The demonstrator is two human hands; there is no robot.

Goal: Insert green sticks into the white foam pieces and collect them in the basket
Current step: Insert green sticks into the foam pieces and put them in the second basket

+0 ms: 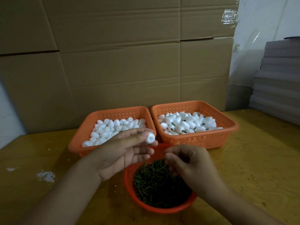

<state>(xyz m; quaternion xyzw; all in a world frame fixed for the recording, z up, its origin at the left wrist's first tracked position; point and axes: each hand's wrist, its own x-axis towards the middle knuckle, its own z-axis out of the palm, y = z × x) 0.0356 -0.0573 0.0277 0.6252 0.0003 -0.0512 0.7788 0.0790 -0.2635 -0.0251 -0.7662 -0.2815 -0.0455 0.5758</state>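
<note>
White chalky smears (46,176) mark the far left of your worktop (253,159), a scuffed yellow-brown wooden surface speckled with pale crumbs. Next comes the left basket (76,143), a rectangular orange plastic tray with perforated walls, filled with plain foam pieces (110,127): smooth, matte white and egg-shaped. Your left hand (123,153) hovers palm-up in front of this basket's near right corner. Its grip is narrow: thumb and fingertips pinch one white foam piece (150,137), whose dimpled end faces you, while the lower fingers lie loosely extended.

Below and between your hands sits the round bowl (129,189), an orange mesh strainer heaped with green sticks (159,187), short, thin, dark and lying in a tangled pile. Your right hand (188,166) hangs over the bowl's upper right rim with its fingers curled inward and the tips gathered; whether that grip holds a stick cannot be told, since the fingers hide it.

To the right, touching the first basket side by side, stands the right basket (227,135), of the same perforated orange plastic. It holds finished foam pieces (186,124), several showing green stems poking out between them.

Creased brown corrugated cardboard (113,62) forms the backdrop, and flat grey boards (279,78) are stacked at the far right.
</note>
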